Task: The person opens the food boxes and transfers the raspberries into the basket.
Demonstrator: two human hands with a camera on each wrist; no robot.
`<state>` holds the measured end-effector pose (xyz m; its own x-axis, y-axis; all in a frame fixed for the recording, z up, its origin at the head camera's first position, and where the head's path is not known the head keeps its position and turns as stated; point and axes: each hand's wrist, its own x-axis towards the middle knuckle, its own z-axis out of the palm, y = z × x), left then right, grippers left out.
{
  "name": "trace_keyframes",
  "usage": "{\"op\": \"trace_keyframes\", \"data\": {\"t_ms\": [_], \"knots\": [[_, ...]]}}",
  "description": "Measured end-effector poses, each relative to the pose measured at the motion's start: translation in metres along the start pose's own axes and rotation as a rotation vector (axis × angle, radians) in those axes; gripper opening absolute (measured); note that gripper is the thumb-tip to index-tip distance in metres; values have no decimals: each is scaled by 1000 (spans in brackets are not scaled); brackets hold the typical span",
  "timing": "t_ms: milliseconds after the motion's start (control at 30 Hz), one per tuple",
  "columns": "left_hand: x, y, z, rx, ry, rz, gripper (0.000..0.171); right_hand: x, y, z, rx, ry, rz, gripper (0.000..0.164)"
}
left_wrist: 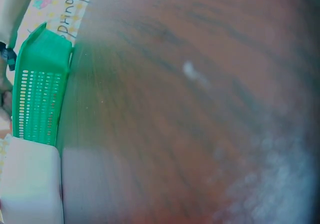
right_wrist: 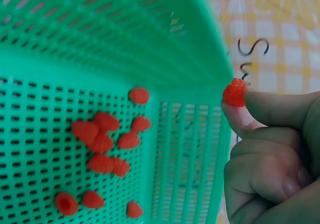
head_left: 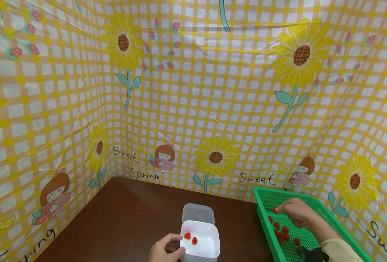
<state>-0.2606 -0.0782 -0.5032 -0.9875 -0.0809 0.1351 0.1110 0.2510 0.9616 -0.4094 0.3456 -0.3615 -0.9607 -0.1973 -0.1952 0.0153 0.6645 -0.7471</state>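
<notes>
My right hand [head_left: 296,211] pinches a red raspberry [right_wrist: 234,92] between thumb and forefinger, its other fingers curled in. In the head view this hand is over the far part of a green basket [head_left: 265,222], where several raspberries [right_wrist: 102,163] lie scattered on the slotted bottom. My left hand [head_left: 167,248] holds a white plastic box [head_left: 211,236] at its left rim, thumb nearer me and fingers bent. Inside the box, two raspberries [head_left: 191,238] sit towards the left. The left wrist view shows the box's outer wall [left_wrist: 32,184], but the left fingers are out of sight.
A translucent lid [head_left: 198,213] lies flat just behind the box. The dark brown table [head_left: 131,214] ends at checked, flower-printed cloth walls [head_left: 187,109] behind and on both sides. The basket stands right of the box, close to the cloth, with raised slotted sides.
</notes>
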Motion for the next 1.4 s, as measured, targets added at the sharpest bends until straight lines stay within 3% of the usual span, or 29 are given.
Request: {"op": "trace_keyframes", "data": {"t_ms": [333,600,733,933,1133,1400], "knots": [[0,5,0,-38,26,-23,27,7,24,-15,30,-94,32,24],[2,5,2,13,56,19,27,8,33,-14,-28,-84,109,50],[3,6,3,13,63,25,27,8,42,-18,-47,-85,146,49],[2,6,4,5,50,20,26,9,59,-23,-72,-87,199,33],[2,3,4,-11,29,5,28,11,72,-21,-61,-96,224,50],[3,-4,4,-22,22,-5,28,11,65,-18,-98,-104,193,50]]}}
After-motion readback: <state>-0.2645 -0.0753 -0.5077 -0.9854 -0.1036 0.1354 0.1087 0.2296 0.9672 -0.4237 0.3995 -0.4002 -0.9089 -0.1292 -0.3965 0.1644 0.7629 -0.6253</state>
